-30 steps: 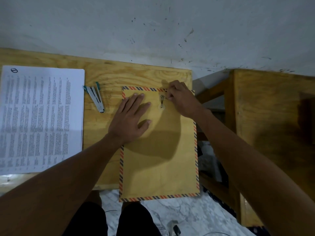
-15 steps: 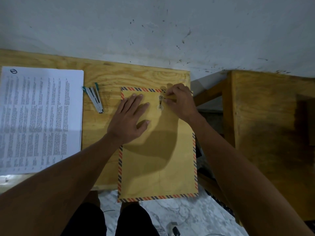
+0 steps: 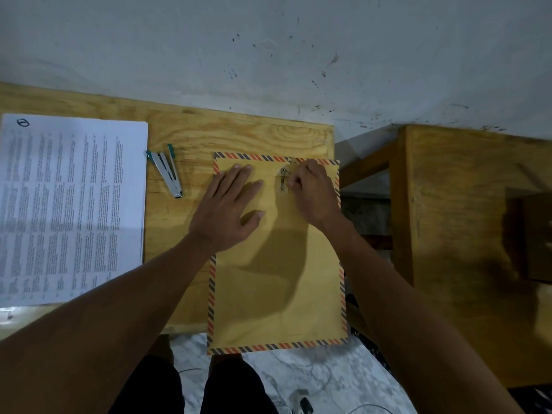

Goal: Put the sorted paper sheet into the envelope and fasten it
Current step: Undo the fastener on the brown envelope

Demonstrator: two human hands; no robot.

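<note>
A brown envelope (image 3: pixel 277 282) with a red and blue striped border lies on the wooden table (image 3: pixel 239 135), its near end hanging over the table's front edge. Its string-and-button clasp (image 3: pixel 282 180) sits near the top, with string running between two round buttons. My left hand (image 3: pixel 230 210) presses flat on the envelope's upper left, fingers spread. To the right of the clasp, my right hand (image 3: pixel 310 189) has its fingers curled and pinches the thin string. No sheet shows at the envelope's mouth.
A stack of printed sheets (image 3: pixel 68 204) lies at the table's left. A silver stapler with teal ends (image 3: pixel 167 173) rests between the stack and the envelope. A second wooden table (image 3: pixel 478 234) stands to the right across a gap. A white wall is behind.
My right hand has shifted slightly down and left beside the clasp, working the string around the buttons. My left hand and the envelope have stayed in place.
</note>
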